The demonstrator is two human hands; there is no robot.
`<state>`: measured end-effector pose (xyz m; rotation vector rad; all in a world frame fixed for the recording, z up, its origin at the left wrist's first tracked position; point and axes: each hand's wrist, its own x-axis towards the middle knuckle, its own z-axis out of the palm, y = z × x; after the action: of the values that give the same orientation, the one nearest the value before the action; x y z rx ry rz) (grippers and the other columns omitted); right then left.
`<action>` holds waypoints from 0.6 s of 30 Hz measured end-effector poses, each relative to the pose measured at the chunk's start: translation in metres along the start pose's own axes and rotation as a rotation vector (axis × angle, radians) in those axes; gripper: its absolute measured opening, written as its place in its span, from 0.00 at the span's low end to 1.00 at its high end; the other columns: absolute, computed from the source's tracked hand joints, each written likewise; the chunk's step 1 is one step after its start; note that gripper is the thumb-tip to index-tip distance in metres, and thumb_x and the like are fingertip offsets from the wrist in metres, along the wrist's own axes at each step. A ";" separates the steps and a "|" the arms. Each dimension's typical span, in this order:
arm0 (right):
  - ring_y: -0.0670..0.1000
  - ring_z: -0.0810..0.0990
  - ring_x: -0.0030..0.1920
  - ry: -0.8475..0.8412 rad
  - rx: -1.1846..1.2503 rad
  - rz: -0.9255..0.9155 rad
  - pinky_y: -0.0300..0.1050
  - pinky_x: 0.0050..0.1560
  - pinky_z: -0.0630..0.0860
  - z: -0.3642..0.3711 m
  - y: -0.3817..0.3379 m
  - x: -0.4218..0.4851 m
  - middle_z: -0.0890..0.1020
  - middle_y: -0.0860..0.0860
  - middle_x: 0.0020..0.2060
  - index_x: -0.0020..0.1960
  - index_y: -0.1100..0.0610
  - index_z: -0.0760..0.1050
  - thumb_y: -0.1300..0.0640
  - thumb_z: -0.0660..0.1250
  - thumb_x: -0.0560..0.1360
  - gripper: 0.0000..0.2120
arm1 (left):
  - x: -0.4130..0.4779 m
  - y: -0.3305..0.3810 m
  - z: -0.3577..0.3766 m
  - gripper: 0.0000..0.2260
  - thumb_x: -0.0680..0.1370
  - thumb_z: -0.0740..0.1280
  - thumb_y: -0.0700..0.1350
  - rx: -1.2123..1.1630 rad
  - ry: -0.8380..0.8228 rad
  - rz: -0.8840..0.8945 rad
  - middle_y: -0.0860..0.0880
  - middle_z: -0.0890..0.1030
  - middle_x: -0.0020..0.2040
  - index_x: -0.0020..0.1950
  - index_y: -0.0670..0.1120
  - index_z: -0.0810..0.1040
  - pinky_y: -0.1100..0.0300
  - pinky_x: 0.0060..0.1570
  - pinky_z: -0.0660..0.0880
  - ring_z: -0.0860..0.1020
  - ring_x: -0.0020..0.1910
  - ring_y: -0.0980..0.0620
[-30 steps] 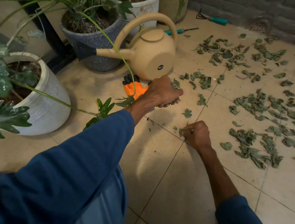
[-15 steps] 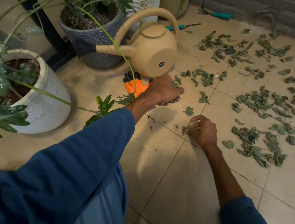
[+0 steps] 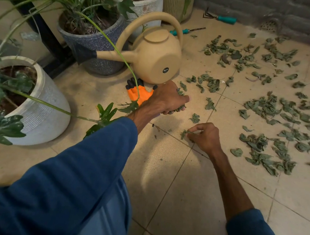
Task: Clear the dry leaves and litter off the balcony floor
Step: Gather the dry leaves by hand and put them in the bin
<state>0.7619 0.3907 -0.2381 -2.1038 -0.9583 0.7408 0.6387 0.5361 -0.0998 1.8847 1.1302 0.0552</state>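
Note:
Dry green-grey leaves (image 3: 266, 107) lie scattered over the beige tiled floor (image 3: 191, 185), mostly to the right and far side. My left hand (image 3: 167, 99) hovers just above the floor with its fingers curled round a bunch of gathered leaves (image 3: 179, 108). Below and to the right of it, my right hand (image 3: 207, 137) pinches a small leaf (image 3: 184, 133) between thumb and fingertips, just off the tile. A single leaf (image 3: 195, 118) lies between the two hands.
A tan watering can (image 3: 155, 60) stands just beyond my left hand, with an orange glove (image 3: 140, 94) at its base. Potted plants (image 3: 93, 36) and a white pot (image 3: 40, 106) crowd the left. A teal-handled rake (image 3: 223, 18) and another teal-handled tool (image 3: 185, 31) lie near the grey wall.
My right hand has lifted slightly and drawn a small leaf up between its fingertips. My left hand has kept its bunch and stayed in place.

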 end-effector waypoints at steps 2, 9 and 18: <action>0.41 0.80 0.34 0.000 -0.001 -0.039 0.28 0.36 0.73 0.003 -0.004 0.001 0.85 0.50 0.37 0.43 0.59 0.86 0.65 0.78 0.70 0.04 | 0.000 -0.001 -0.001 0.18 0.80 0.71 0.52 0.001 0.003 0.005 0.51 0.82 0.29 0.44 0.37 0.86 0.64 0.21 0.67 0.72 0.21 0.55; 0.45 0.81 0.37 -0.076 -0.242 -0.056 0.37 0.36 0.72 0.034 -0.013 0.006 0.85 0.50 0.41 0.43 0.56 0.85 0.64 0.76 0.72 0.04 | -0.001 -0.002 -0.003 0.18 0.80 0.71 0.52 0.018 0.003 0.012 0.51 0.82 0.29 0.44 0.36 0.86 0.64 0.20 0.67 0.72 0.21 0.54; 0.43 0.79 0.37 0.032 -0.271 -0.119 0.35 0.38 0.71 0.042 0.000 -0.013 0.85 0.47 0.41 0.46 0.54 0.86 0.63 0.72 0.75 0.06 | -0.001 -0.005 -0.008 0.17 0.80 0.71 0.52 0.024 0.013 -0.013 0.52 0.83 0.30 0.47 0.37 0.85 0.64 0.21 0.68 0.74 0.25 0.52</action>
<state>0.7245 0.3955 -0.2602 -2.2572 -1.2115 0.5403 0.6311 0.5416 -0.0982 1.9001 1.1566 0.0473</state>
